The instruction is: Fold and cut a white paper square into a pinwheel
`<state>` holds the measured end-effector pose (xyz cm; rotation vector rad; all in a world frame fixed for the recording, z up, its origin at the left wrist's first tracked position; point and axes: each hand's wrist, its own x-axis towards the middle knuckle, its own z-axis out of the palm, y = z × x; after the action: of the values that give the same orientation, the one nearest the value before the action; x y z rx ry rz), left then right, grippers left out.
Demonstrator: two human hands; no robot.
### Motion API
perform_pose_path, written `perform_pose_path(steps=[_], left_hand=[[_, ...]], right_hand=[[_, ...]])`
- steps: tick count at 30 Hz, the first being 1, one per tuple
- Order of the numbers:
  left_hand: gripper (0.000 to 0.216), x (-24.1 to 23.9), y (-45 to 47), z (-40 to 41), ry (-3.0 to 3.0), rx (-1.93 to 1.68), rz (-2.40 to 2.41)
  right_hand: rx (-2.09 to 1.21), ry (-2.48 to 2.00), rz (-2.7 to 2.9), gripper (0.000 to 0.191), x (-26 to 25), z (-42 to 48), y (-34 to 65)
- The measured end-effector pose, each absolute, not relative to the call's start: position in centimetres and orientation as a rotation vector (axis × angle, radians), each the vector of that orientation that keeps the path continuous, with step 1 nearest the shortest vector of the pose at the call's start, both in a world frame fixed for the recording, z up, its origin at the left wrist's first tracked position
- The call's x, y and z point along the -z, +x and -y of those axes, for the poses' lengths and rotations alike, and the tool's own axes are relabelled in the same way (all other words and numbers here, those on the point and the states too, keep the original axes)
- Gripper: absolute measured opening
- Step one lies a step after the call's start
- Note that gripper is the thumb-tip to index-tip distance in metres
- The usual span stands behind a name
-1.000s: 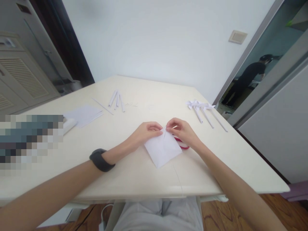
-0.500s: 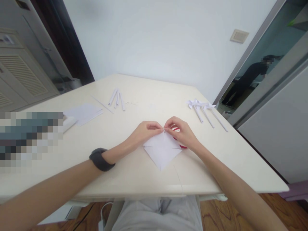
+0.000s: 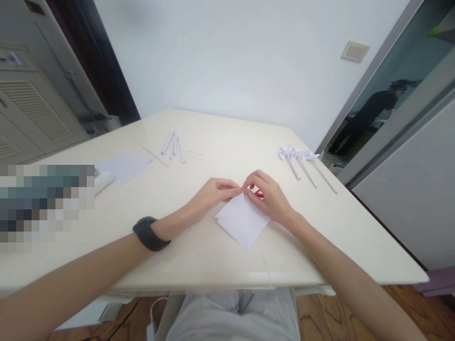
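Observation:
A white square of folded paper [image 3: 242, 222] lies on the cream table [image 3: 199, 255], turned like a diamond with one corner toward me. My left hand [image 3: 213, 193] pinches its far corner from the left, fingers closed. My right hand [image 3: 266, 195] pinches the same corner from the right, fingertips almost touching the left ones. A red object [image 3: 259, 193] peeks out under my right hand, mostly hidden. A dark band sits on my left wrist.
Several rolled paper sticks [image 3: 173, 144] lie at the far middle, flat white sheets [image 3: 122, 166] at the left, finished paper pinwheels on sticks [image 3: 302, 163] at the far right. A blurred patch covers the left edge. A person stands beyond the doorway at right.
The paper's side flaps have been folded in to the middle, and the sheet has shifted slightly right. Both hands stay pinched at the far corner.

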<state>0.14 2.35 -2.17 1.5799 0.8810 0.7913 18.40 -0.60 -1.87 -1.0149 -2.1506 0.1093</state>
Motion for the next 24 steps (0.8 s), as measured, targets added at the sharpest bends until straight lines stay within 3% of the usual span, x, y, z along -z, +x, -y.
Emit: perform_pose_path(steps=[24], left_hand=[[0.022,2.44,0.01,-2.60,1.493,-0.793,-0.831]], right_hand=[[0.165,-0.947,2.251,0.012,1.63,0.21,19.07]])
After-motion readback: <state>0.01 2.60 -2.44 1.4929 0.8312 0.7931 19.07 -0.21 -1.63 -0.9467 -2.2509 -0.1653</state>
